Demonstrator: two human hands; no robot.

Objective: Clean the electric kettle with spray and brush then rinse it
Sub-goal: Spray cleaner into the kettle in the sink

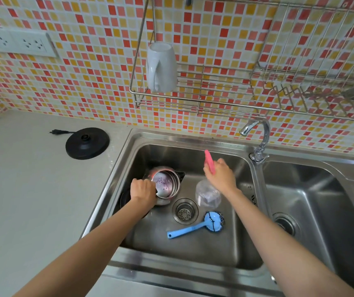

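A steel electric kettle [167,184] stands in the left sink basin [193,249] with its lid open and its inside showing. My left hand [142,192] grips the kettle at its rim and handle side. My right hand [221,175] holds a clear spray bottle [207,196] by its pink head [209,161], to the right of the kettle and just above the basin floor. A blue brush [197,226] with a round dark head lies on the basin floor near the drain [185,211], apart from both hands.
The black kettle base [87,142] with its cord sits on the grey counter to the left. A tap [257,142] rises between the two basins. The right basin [313,211] lies beside it. Overhead, a wire rack [193,99] holds a white mug [161,67].
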